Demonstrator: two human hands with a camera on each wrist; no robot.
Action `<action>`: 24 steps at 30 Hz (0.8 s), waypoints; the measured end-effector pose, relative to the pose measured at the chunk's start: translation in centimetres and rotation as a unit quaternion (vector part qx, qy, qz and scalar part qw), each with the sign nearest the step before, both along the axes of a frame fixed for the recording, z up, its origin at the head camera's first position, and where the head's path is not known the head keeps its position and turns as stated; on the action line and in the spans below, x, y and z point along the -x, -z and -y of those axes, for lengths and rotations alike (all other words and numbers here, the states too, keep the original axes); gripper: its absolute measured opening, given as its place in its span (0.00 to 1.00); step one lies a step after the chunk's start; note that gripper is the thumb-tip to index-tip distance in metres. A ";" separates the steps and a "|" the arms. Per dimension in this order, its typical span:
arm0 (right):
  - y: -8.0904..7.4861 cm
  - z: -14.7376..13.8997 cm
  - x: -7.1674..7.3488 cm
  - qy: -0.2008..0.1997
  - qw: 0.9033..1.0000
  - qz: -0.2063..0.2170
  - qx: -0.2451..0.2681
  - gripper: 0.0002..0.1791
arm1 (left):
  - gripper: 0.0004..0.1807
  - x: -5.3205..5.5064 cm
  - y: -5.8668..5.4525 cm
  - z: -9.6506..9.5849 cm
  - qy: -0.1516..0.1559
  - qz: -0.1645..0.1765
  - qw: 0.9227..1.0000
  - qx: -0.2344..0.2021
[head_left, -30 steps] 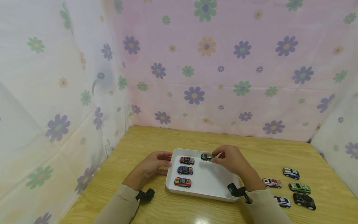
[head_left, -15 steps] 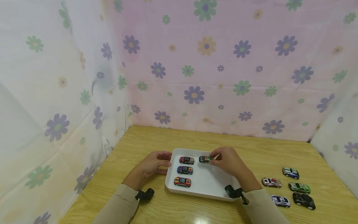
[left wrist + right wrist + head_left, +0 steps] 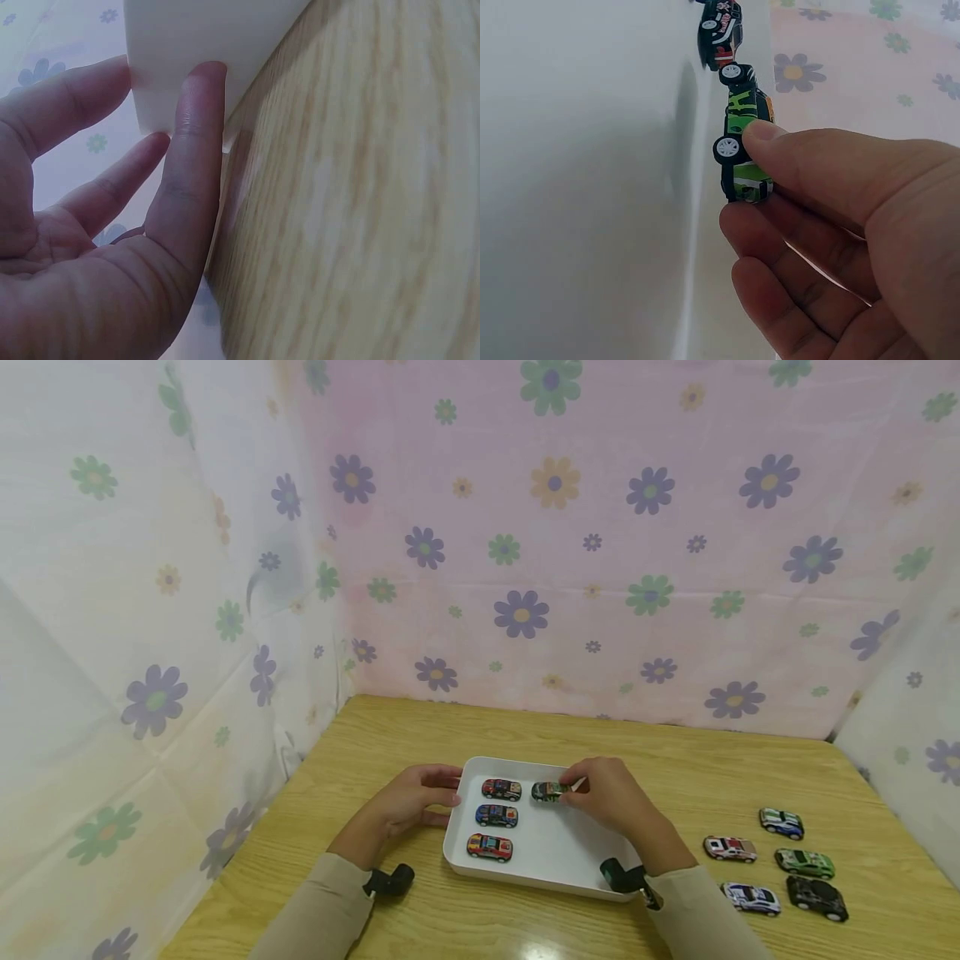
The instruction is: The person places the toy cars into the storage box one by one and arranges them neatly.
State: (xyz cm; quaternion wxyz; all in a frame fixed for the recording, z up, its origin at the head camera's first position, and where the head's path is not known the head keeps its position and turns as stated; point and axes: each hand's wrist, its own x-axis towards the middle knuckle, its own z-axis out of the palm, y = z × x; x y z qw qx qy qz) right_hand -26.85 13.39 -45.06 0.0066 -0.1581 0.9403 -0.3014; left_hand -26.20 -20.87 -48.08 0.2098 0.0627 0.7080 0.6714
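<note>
In the head view, my right hand (image 3: 606,792) pinches a green and black toy car (image 3: 546,791) between thumb and fingers over the far part of a white tray (image 3: 551,883). The right wrist view has the same toy car (image 3: 742,142) with its shadow apart from it on the tray floor. A red and black toy car (image 3: 501,789), a blue one (image 3: 497,816) and a red and yellow one (image 3: 490,847) sit in a column along the tray's left side. My left hand (image 3: 411,797) touches the tray's outer left wall (image 3: 195,45) with thumb and fingertips, fingers extended.
Several more toy cars lie on the wooden table (image 3: 420,910) right of the tray, among them a white and red one (image 3: 730,849), a green one (image 3: 805,862) and a black one (image 3: 817,897). A flowered cloth (image 3: 480,527) hangs behind the table.
My right hand has moved a little left and lower with the green and black car, toward the red and black car. The left hand and the tray have stayed in place.
</note>
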 end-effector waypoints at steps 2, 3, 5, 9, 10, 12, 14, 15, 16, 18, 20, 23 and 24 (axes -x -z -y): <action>0.0 0.0 0.0 0.000 1.000 0.001 0.001 0.09 | 0.30 0.0 0.0 0.0 0.001 -0.001 1.000 0.001; 0.0 0.1 0.0 0.000 1.000 0.002 0.002 0.09 | 0.30 0.0 0.1 0.0 0.001 -0.001 1.000 0.001; 0.0 0.1 0.0 -0.001 1.000 0.003 0.004 0.09 | 0.30 0.1 0.1 0.0 0.001 -0.001 1.000 0.002; 0.2 0.1 0.1 -0.003 1.000 0.001 0.005 0.09 | 0.31 0.1 0.1 0.0 0.000 0.001 1.000 0.001; 0.3 0.1 0.1 -0.003 1.000 0.001 0.004 0.09 | 0.31 0.1 0.1 0.0 -0.001 0.002 1.000 0.001; 0.4 0.1 0.2 -0.001 1.000 0.001 0.000 0.09 | 0.30 0.1 0.0 0.0 -0.001 0.000 1.000 0.002; 0.5 0.2 0.2 0.000 1.000 0.001 -0.004 0.09 | 0.30 0.0 0.0 0.0 -0.003 0.001 1.000 0.004; 0.5 0.2 0.2 0.001 1.000 0.001 -0.005 0.09 | 0.30 0.0 0.0 0.0 -0.003 0.001 1.000 0.004; 0.6 0.2 0.2 0.002 1.000 0.001 -0.006 0.09 | 0.30 0.0 0.0 -0.1 -0.004 0.001 1.000 0.005; 0.6 0.2 0.2 0.003 1.000 0.001 -0.007 0.09 | 0.30 0.0 -0.1 -0.1 -0.003 -0.001 1.000 0.007; 0.6 0.2 0.2 0.003 1.000 0.001 -0.007 0.09 | 0.30 0.0 -0.2 -0.1 -0.003 0.000 1.000 0.007; 0.7 0.3 0.3 0.004 1.000 0.004 -0.005 0.10 | 0.30 -0.1 -0.3 -0.1 -0.003 -0.001 1.000 0.007; 0.7 0.3 0.3 0.004 1.000 0.006 -0.004 0.10 | 0.30 -0.1 -0.3 -0.1 -0.004 0.001 1.000 0.007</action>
